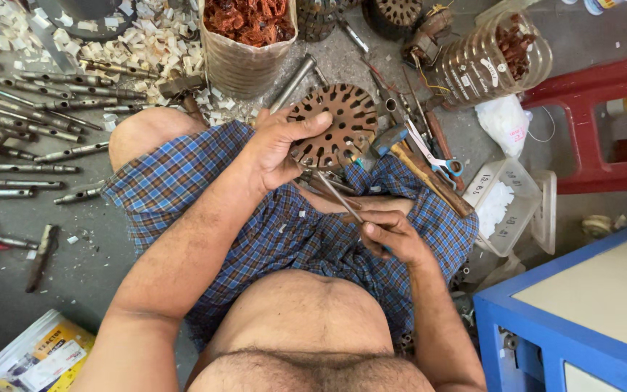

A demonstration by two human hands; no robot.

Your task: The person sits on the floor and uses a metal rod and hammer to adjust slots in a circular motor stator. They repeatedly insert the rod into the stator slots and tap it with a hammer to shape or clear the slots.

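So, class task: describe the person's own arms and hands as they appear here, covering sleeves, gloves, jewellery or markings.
Both arms are bare from the shoulder down: no sleeves show. The left hand and the right hand wear no gloves. No watch, bracelet or ring can be seen, and no tattoos or other markings show. The only clothing in view is blue checked cloth over the lap.

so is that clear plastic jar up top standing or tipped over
Tipped over: the clear ribbed jar lies on its side on the floor, reddish-brown bits gathered inside.

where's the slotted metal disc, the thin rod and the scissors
slotted metal disc (342,120), head view, on its rusty slotted face
thin rod (339,194), head view, mid-shaft between the two hands
scissors (450,166), head view, on the blue handle loops
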